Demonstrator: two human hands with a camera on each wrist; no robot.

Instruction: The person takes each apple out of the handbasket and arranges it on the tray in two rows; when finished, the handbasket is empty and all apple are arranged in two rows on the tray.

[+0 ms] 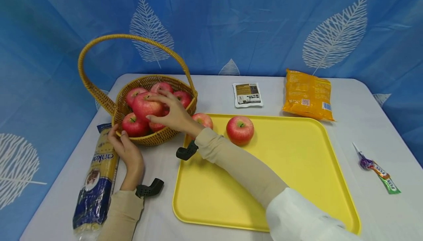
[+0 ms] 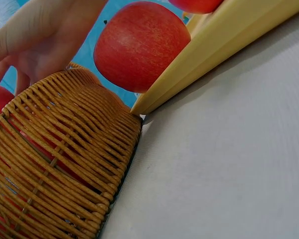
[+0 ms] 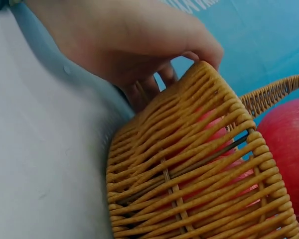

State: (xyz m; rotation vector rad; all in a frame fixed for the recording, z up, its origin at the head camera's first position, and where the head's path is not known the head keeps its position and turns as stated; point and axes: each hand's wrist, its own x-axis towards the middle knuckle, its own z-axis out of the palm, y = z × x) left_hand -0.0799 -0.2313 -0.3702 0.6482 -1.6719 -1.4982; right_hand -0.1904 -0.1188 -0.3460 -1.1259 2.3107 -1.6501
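At the left of the head view stands a brown wicker basket [image 1: 170, 133] with a tall handle, holding several red apples [image 1: 133, 125]. My right hand [image 1: 176, 112] grips an apple [image 1: 144, 105] on top of the others, thumb at its near side and fingers over it. My left hand [image 1: 129, 156] holds the basket's near left rim; in the right wrist view this hand [image 3: 134, 40] curls over the wicker edge. Two more apples, one whole [image 1: 240, 130] and one partly behind my right wrist [image 1: 203, 120], sit on a yellow tray [image 1: 281, 175].
A blue and gold packet [image 1: 94, 182] lies left of my left forearm, partly under the hand. Behind the tray are a small white and brown sachet [image 1: 248, 94] and an orange bag [image 1: 308, 94]. Wrapped sweets [image 1: 380, 171] lie at the right. A blue curtain [image 1: 231, 20] hangs behind.
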